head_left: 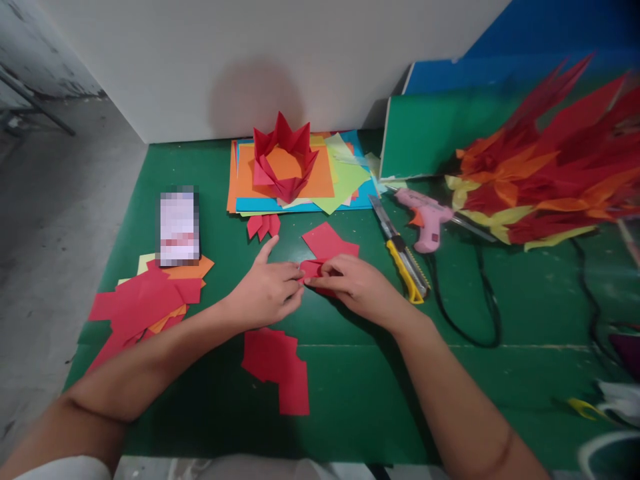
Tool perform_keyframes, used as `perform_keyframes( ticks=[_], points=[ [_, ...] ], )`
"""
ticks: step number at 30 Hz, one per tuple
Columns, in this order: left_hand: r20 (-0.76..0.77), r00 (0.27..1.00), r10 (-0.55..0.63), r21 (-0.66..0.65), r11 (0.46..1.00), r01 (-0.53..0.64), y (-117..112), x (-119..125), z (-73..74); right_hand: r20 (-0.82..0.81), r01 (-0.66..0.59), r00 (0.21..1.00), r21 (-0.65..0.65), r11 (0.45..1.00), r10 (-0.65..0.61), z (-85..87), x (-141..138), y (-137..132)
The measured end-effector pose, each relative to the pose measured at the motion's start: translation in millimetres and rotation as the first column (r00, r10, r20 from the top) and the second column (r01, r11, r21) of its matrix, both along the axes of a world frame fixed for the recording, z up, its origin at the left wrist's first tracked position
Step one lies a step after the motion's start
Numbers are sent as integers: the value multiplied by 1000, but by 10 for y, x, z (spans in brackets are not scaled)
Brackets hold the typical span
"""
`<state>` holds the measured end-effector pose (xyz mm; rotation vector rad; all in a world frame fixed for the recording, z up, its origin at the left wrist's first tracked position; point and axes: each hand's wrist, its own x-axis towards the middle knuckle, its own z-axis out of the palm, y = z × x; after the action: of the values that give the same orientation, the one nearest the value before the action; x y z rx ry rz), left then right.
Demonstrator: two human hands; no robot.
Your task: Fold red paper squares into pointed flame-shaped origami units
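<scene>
Between my two hands lies a small piece of red paper (313,268), partly covered by my fingers, with a fold showing in it. My right hand (357,285) pinches this paper between thumb and fingers. From the other side, my left hand (270,290) has its fingertips at the paper's left edge, its thumb stretched up and away. Just behind them lies a flat red paper square (327,241). Small folded red paper pieces (263,227) sit beyond my left thumb. Nearer to me, several red paper squares (273,357) lie overlapping.
A folded red paper ring (263,167) stands on stacked coloured paper (240,193). A phone (179,230) rests by red and orange papers (145,300) at left. A yellow cutter (403,263), a pink glue gun (425,217) with cord and red-orange paper flowers (540,167) are at right.
</scene>
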<state>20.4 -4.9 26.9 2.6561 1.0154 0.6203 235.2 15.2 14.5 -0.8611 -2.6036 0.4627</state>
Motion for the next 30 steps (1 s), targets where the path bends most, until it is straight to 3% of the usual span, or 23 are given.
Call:
perform_keyframes(
  ticks=[12,19,30],
  points=[
    [48,999,15,40,999,-17,-20,6,-81,-27,-22,999,-9,1000,22,-1,8,11],
    [-11,999,40,48,998,-40,-51,28,-56,-20,-2,1000,-41,999,1,4,59,-5],
    [-2,997,71,60,996,-71,-59,49,-79,59,-9,998,36,999,7,112,179,53]
  ],
)
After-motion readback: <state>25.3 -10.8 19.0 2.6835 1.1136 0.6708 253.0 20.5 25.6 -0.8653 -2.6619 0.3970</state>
